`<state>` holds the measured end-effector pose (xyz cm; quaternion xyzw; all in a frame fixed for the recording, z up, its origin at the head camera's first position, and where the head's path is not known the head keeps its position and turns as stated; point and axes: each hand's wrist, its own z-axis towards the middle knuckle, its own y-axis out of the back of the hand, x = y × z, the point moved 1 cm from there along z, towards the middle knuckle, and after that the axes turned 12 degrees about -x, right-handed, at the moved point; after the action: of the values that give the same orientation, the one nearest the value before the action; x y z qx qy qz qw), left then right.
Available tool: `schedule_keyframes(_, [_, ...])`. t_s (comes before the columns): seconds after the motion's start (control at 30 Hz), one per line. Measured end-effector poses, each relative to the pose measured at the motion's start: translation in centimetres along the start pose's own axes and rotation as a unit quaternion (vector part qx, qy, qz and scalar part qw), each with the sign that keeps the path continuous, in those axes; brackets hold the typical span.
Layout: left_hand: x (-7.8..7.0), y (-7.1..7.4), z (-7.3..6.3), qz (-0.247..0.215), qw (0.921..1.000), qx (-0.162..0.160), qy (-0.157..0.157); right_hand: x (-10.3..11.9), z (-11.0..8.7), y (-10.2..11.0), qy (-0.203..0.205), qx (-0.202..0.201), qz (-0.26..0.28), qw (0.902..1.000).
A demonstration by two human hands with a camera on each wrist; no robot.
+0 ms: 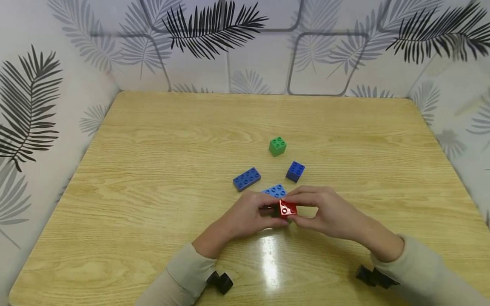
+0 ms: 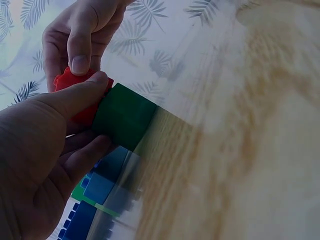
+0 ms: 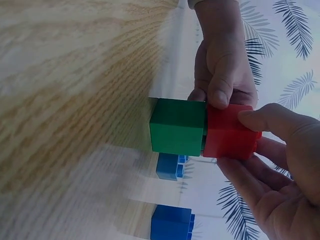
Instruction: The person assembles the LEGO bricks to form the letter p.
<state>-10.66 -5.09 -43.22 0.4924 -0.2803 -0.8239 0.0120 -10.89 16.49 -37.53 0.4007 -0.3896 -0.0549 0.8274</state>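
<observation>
A red toy brick is held over a green brick, which stands on the table at the near middle. In the right wrist view the two meet face to face, with a narrow dark gap along part of the seam. My right hand pinches the red brick between thumb and fingers. From the other side my left hand grips it too, its thumb on the red brick close to the seam. Just behind the hands lies a light blue brick, partly covered by the left hand.
Farther back on the wooden table are a long blue brick, a small blue brick and a second green brick. A leaf-patterned backdrop borders the table's back and sides.
</observation>
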Motion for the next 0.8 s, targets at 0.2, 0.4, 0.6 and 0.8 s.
schedule_keyframes(0.2, [-0.3,-0.2,0.2,0.002,0.9999,0.010,0.007,0.1,0.1,0.4,-0.005,0.013,-0.013,0.9998])
schedule_keyframes(0.4, [-0.5,-0.2,0.3,0.029,0.9995,0.013,-0.004,0.1,0.0,0.7,-0.023,0.030,-0.014,0.9992])
schedule_keyframes(0.6, [-0.6,-0.4,0.5,0.065,0.9972,0.000,-0.036,-0.2,-0.4,0.7,-0.023,0.011,-0.013,0.9996])
schedule_keyframes(0.8, [-0.6,-0.5,0.1,0.101,0.9945,-0.008,-0.025,-1.6,-0.4,0.4,-0.033,0.019,0.067,0.9970])
